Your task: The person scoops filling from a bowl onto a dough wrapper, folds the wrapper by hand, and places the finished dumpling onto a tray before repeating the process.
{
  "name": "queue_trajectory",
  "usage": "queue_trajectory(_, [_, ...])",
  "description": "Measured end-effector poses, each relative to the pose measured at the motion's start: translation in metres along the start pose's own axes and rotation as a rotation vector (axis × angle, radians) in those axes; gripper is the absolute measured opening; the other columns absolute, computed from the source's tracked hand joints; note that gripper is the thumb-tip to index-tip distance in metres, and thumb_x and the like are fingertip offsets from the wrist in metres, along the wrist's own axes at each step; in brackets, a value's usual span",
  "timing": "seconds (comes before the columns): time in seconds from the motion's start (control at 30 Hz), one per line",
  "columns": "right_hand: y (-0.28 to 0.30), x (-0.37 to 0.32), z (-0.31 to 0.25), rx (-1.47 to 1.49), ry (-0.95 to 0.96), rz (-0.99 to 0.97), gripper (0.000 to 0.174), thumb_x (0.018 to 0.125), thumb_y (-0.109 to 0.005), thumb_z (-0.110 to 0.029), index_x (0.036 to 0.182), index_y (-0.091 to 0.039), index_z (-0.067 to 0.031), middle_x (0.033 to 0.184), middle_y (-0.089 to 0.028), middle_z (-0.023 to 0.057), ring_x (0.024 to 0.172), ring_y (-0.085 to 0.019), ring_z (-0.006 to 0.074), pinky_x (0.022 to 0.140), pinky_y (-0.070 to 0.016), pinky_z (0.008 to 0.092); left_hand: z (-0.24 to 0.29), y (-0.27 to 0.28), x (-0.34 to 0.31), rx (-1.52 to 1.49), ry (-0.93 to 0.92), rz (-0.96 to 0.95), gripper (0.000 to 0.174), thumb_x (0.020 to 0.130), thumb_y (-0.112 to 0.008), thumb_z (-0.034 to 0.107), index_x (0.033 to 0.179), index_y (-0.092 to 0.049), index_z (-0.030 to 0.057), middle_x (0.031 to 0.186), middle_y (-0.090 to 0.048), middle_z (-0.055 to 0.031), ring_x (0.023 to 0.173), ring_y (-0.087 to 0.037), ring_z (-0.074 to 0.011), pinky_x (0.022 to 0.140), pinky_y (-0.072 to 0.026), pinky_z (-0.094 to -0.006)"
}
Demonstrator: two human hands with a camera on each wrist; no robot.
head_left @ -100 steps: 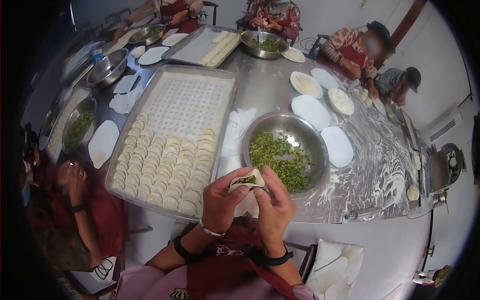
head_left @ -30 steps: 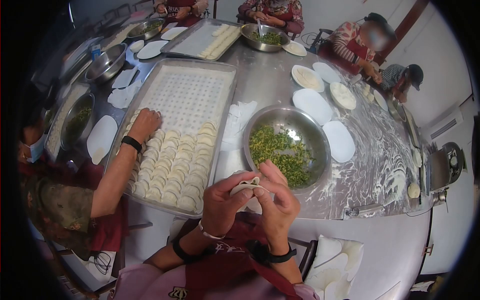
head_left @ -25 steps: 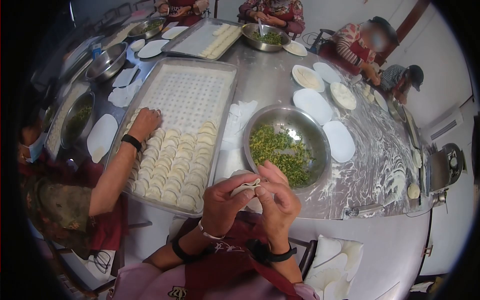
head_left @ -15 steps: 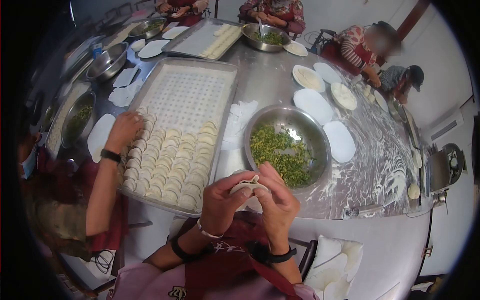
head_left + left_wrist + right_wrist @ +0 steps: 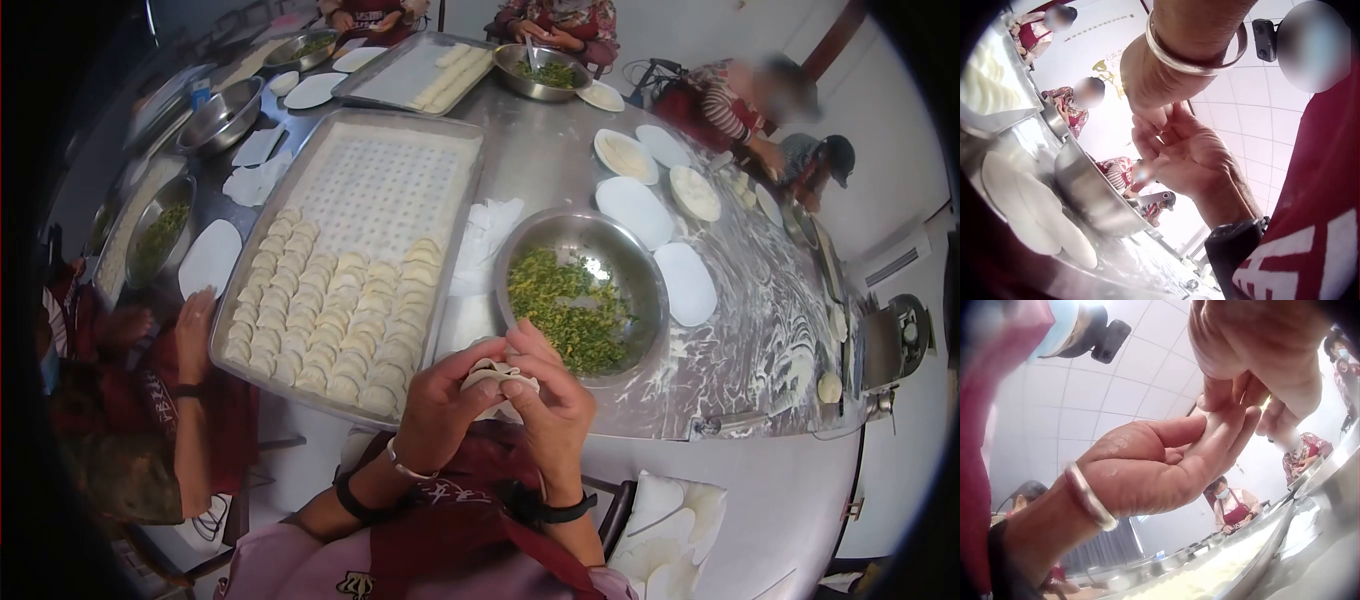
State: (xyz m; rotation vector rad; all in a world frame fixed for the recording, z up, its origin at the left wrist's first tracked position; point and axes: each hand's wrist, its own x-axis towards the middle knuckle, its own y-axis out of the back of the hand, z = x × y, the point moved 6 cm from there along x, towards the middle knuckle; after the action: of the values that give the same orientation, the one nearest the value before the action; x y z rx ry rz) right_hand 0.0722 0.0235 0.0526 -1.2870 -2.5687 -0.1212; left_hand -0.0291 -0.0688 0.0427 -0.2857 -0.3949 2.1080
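Note:
A half-folded dumpling (image 5: 512, 371) sits between both hands in the head view, its pale wrapper edges drawn together in wavy pleats. My left hand (image 5: 437, 408) pinches its left end with thumb and forefinger. On the other end my right hand (image 5: 556, 412) pinches the wrapper edge, its other fingers raised behind. In the left wrist view the fingertips of the left hand (image 5: 1147, 78) and right hand (image 5: 1194, 156) meet and hide the dumpling. A steel bowl (image 5: 640, 345) of chopped green and yellow filling (image 5: 565, 300) stands just beyond the hands.
Left of the hands lies a large tray (image 5: 447, 215) with rows of dumplings (image 5: 340, 320). Round wrappers (image 5: 1019, 194) lie near the table edge by the bowl. White plates (image 5: 687, 285) stand at the right, beside floury metal. A neighbour's hand (image 5: 193, 335) is at the tray's left side.
The wrapper, earlier cupped with filling showing, is now pinched together in pleats. A neighbour's hand has reached into the tray and drawn back left. The view has shifted slightly.

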Motion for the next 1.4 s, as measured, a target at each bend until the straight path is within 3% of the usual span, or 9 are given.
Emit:
queue_trajectory(0.23, [-0.003, -0.002, -0.013, -0.241, 0.188, -0.019, 0.017, 0.081, -0.074, -0.003, 0.098, -0.073, -0.0021, 0.119, -0.069, 0.0171, 0.127, -0.055, 0.0358, 0.104, -0.0439, 0.0428, 0.012, -0.001, 0.000, 0.254, -0.008, -0.083, 0.037, 0.096, -0.058, 0.007, 0.130, -0.057, -0.0052, 0.113, -0.068, -0.0099, 0.103, -0.063, -0.0125, 0.088, -0.0520, -0.0271])
queue_trajectory(0.43, [-0.002, 0.000, -0.012, -0.410, 0.237, -0.082, 0.024, 0.078, -0.075, -0.002, 0.101, -0.072, -0.0012, 0.121, -0.068, 0.0179, 0.127, -0.055, 0.0371, 0.104, -0.0442, 0.0429, 0.017, 0.005, 0.006, 0.529, -0.177, -0.208, 0.037, 0.094, -0.057, 0.007, 0.130, -0.058, -0.0018, 0.117, -0.069, -0.0136, 0.107, -0.065, -0.0186, 0.091, -0.0512, -0.0299])
queue_trajectory(0.53, [-0.003, 0.003, -0.018, -0.403, 0.128, -0.041, 0.025, 0.077, -0.074, -0.001, 0.102, -0.072, -0.0012, 0.125, -0.065, 0.0189, 0.129, -0.053, 0.0378, 0.104, -0.0442, 0.0429, 0.019, 0.007, 0.009, 0.505, -0.113, -0.243, 0.042, 0.091, -0.058, 0.002, 0.133, -0.056, -0.0010, 0.120, -0.067, -0.0135, 0.109, -0.064, -0.0196, 0.091, -0.0511, -0.0306])
queue_trajectory(0.63, [-0.007, 0.005, -0.024, -0.418, 0.135, -0.084, 0.024, 0.078, -0.073, 0.000, 0.102, -0.073, -0.0007, 0.128, -0.064, 0.0185, 0.131, -0.051, 0.0369, 0.105, -0.0436, 0.0419, 0.018, 0.005, 0.008, 0.480, -0.176, -0.212, 0.045, 0.093, -0.059, 0.006, 0.136, -0.051, -0.0033, 0.121, -0.065, -0.0176, 0.110, -0.064, -0.0218, 0.094, -0.0501, -0.0335])
queue_trajectory(0.73, [0.000, 0.003, -0.012, -0.352, 0.160, -0.114, 0.022, 0.079, -0.072, 0.000, 0.101, -0.073, -0.0001, 0.127, -0.065, 0.0183, 0.132, -0.051, 0.0353, 0.106, -0.0422, 0.0415, 0.024, -0.001, 0.006, 0.382, -0.119, -0.206, 0.048, 0.092, -0.060, 0.004, 0.138, -0.048, -0.0047, 0.121, -0.065, -0.0150, 0.109, -0.063, -0.0189, 0.093, -0.0511, -0.0320])
queue_trajectory(0.83, [0.006, -0.001, 0.002, -0.036, 0.003, 0.035, 0.020, 0.081, -0.072, -0.001, 0.100, -0.072, 0.0002, 0.126, -0.065, 0.0182, 0.130, -0.053, 0.0339, 0.107, -0.0408, 0.0420, 0.009, 0.000, 0.000, 0.075, 0.030, -0.109, 0.046, 0.091, -0.061, 0.002, 0.135, -0.051, -0.0064, 0.123, -0.063, -0.0140, 0.111, -0.062, -0.0191, 0.095, -0.0526, -0.0323])
queue_trajectory(0.93, [0.001, -0.002, -0.003, -0.104, 0.027, 0.067, 0.017, 0.082, -0.072, -0.003, 0.099, -0.072, -0.0002, 0.125, -0.065, 0.0181, 0.128, -0.054, 0.0329, 0.107, -0.0411, 0.0421, -0.011, 0.005, -0.005, -0.096, 0.135, -0.033, 0.042, 0.093, -0.060, 0.004, 0.132, -0.052, -0.0098, 0.123, -0.061, -0.0139, 0.109, -0.063, -0.0190, 0.095, -0.0540, -0.0329])
queue_trajectory(1.13, [-0.005, -0.001, -0.014, -0.290, 0.149, 0.059, 0.017, 0.081, -0.073, -0.003, 0.097, -0.072, -0.0004, 0.120, -0.068, 0.0175, 0.124, -0.058, 0.0342, 0.104, -0.0442, 0.0415, -0.008, 0.002, -0.006, -0.093, 0.051, 0.017, 0.042, 0.094, -0.059, 0.004, 0.133, -0.052, -0.0090, 0.122, -0.063, -0.0124, 0.107, -0.063, -0.0162, 0.093, -0.0541, -0.0304])
queue_trajectory(1.4, [-0.012, 0.002, -0.022, -0.304, 0.304, 0.012, 0.015, 0.082, -0.071, -0.001, 0.096, -0.071, 0.0003, 0.115, -0.070, 0.0183, 0.120, -0.060, 0.0376, 0.100, -0.0467, 0.0435, 0.006, 0.004, -0.008, 0.390, -0.201, -0.021, 0.044, 0.094, -0.059, 0.006, 0.138, -0.052, -0.0017, 0.125, -0.065, -0.0153, 0.112, -0.062, -0.0160, 0.092, -0.0516, -0.0296])
